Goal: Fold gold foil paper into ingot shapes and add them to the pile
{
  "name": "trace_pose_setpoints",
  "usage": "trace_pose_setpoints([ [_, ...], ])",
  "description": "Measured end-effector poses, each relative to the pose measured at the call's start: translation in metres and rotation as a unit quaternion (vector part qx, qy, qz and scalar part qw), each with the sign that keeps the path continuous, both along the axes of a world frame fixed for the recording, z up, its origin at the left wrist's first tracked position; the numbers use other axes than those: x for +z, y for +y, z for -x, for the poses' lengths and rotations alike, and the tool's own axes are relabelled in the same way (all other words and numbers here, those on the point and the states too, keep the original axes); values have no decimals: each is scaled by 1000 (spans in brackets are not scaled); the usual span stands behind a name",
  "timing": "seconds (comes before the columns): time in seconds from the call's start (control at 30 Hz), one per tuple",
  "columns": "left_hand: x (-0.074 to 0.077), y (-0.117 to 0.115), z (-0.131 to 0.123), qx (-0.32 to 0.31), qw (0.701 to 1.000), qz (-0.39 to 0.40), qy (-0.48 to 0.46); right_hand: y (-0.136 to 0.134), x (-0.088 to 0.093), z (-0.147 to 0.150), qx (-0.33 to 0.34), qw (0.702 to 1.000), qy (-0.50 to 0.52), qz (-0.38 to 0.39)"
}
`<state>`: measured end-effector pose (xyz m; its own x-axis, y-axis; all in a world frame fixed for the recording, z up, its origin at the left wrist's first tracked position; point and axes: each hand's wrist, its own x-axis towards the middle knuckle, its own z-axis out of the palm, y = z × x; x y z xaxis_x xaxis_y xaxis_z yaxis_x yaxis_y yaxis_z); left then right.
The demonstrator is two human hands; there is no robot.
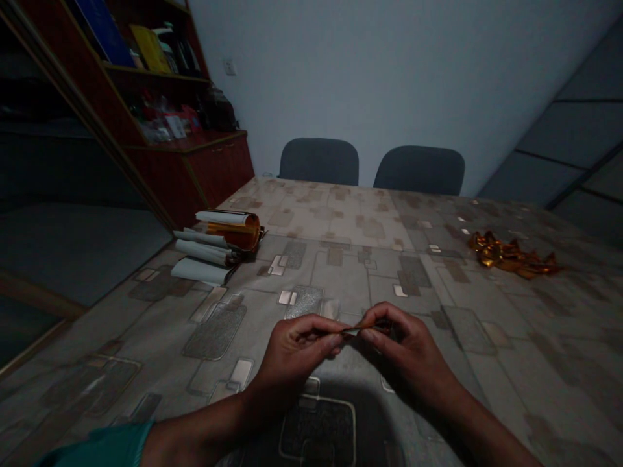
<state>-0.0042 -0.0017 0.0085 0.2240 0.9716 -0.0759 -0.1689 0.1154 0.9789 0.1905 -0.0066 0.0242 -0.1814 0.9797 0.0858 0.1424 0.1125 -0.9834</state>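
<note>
Both hands pinch a small, thin strip of folded gold-brown foil paper (pixel 354 330) above the near middle of the table. My left hand (pixel 299 347) is closed on its left end between thumb and fingers. Its right end is in the closed fingers of my right hand (pixel 406 340). Much of the paper is hidden by the fingers. Farther left lies a bundle of curled paper sheets (pixel 202 251), pale on the outside with gold foil showing. At the right, several shiny folded gold foil pieces (pixel 506 256) sit in a row.
A patterned cloth covers the table (pixel 335 259). Two grey chairs (pixel 318 161) stand behind its far edge, against a pale wall. On the left is a reddish wooden cabinet (pixel 214 168) with items on its shelves. The room is dim.
</note>
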Motion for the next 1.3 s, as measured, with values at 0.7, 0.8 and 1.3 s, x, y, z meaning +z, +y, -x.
trace_pose_setpoints([
  [0.7, -4, 5, -7, -40, 988, 113, -94, 1, -9, 8, 28, 992, 88, 89],
  [0.8, -4, 7, -7, -21, 987, 124, -98, -2, -5, 8, 49, 994, 72, 67],
  [1.3, 2, 9, -7, 21, 998, 36, -49, -6, -7, 15, 34, 996, 64, 58],
])
